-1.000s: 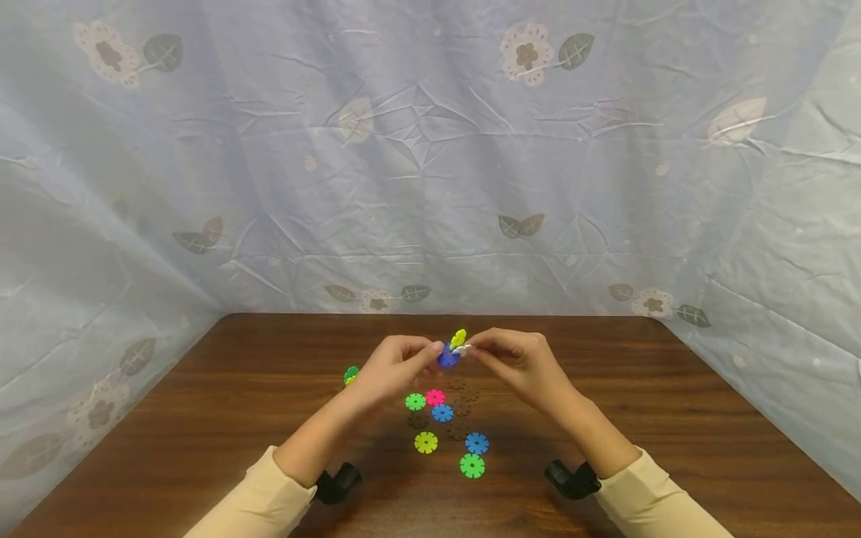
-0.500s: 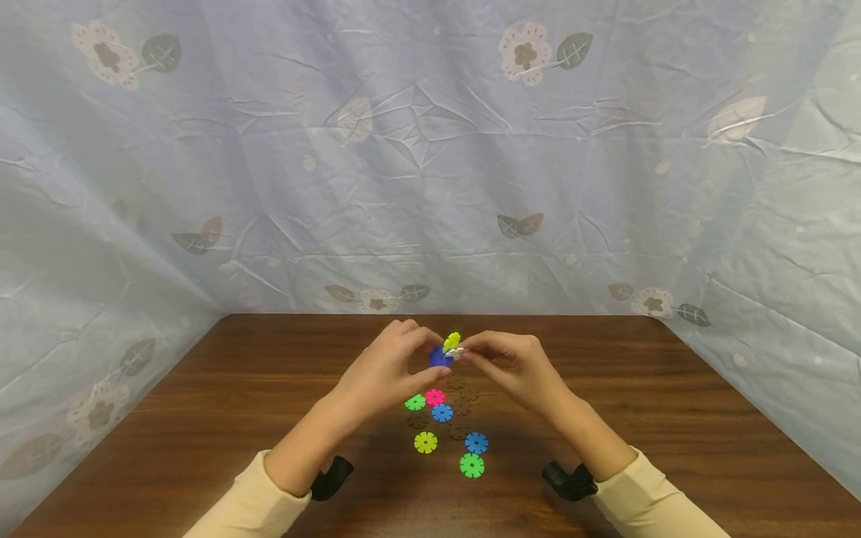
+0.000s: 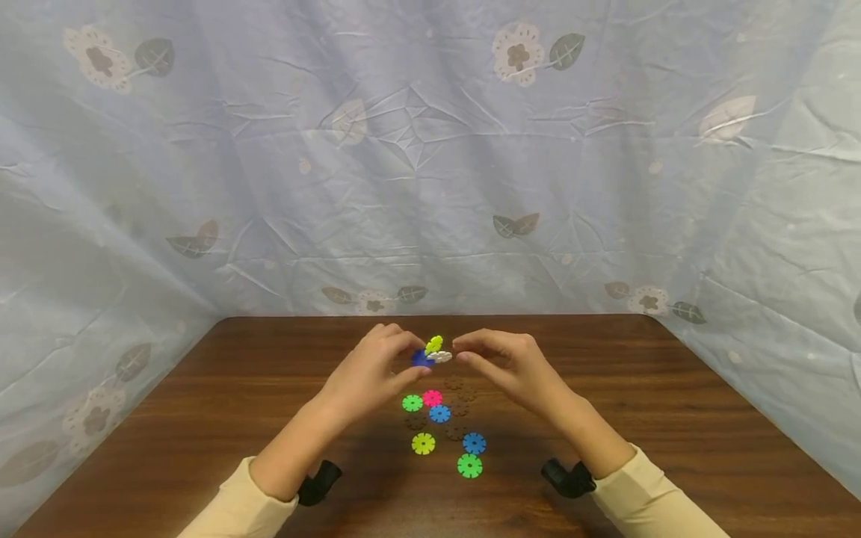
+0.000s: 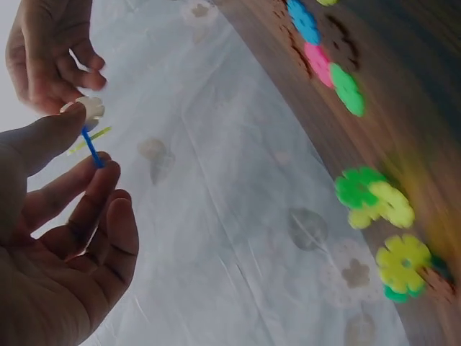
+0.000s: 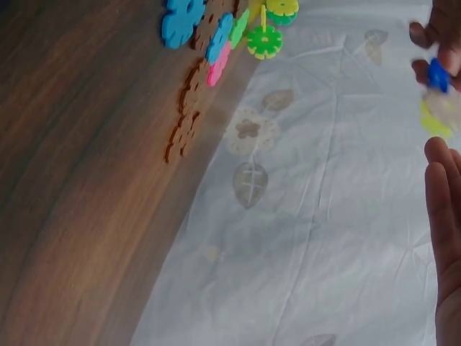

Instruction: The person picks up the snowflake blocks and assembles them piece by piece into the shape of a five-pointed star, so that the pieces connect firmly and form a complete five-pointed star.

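Note:
Between thumb and fingers, my left hand (image 3: 366, 373) pinches a small joined piece of notched plastic discs above the table. Its blue disc (image 3: 421, 360) is the one gripped, seen edge-on as a blue disc (image 4: 92, 148) in the left wrist view. A yellow disc (image 3: 433, 344) stands up from it, and a white disc (image 3: 440, 357) juts to the right. Just right of the white disc is my right hand (image 3: 514, 366), thumb and fingers apart with nothing between them. In the right wrist view the joined piece is blurred.
Loose discs lie on the brown table (image 3: 572, 418): pink (image 3: 433, 398), green (image 3: 470, 466), blue (image 3: 474, 443), yellow (image 3: 423, 444) and several brown ones (image 3: 456, 433). Joined green and yellow discs (image 4: 371, 196) show in the left wrist view. A patterned curtain (image 3: 417, 187) surrounds the table.
The left hand has turned and drawn left with the joined discs. The right hand's fingers have come off the white disc, leaving a small gap.

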Demonstrator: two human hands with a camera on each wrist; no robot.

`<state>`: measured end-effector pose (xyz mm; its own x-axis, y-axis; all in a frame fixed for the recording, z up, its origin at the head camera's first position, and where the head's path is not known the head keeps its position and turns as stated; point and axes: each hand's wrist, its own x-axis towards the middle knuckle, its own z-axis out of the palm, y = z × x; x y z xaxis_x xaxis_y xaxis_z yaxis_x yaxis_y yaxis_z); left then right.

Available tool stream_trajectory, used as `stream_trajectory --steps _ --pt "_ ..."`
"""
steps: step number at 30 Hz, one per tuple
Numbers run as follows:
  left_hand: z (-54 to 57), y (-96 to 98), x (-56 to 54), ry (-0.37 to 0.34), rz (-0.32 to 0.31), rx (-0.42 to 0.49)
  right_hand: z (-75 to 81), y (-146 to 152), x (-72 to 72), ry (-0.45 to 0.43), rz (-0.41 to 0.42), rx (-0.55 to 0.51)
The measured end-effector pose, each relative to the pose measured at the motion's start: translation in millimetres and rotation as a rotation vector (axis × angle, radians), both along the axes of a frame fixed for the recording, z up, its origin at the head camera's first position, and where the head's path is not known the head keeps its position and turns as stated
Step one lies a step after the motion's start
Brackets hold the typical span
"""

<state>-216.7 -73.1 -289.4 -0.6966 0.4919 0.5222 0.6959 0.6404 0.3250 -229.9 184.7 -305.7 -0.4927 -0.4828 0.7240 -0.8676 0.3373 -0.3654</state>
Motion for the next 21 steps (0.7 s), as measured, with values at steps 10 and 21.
stream_trajectory --steps 10,21 --pt "-23.4 -33.1 -18.6 -0.211 0.199 -0.127 -0.6 6 -1.8 -0.031 -0.061 0.032" --pt "-47.4 -34.5 -25.8 -0.395 0.314 -0.253 -0.1 7 -4.3 -0.02 -0.054 0.059"
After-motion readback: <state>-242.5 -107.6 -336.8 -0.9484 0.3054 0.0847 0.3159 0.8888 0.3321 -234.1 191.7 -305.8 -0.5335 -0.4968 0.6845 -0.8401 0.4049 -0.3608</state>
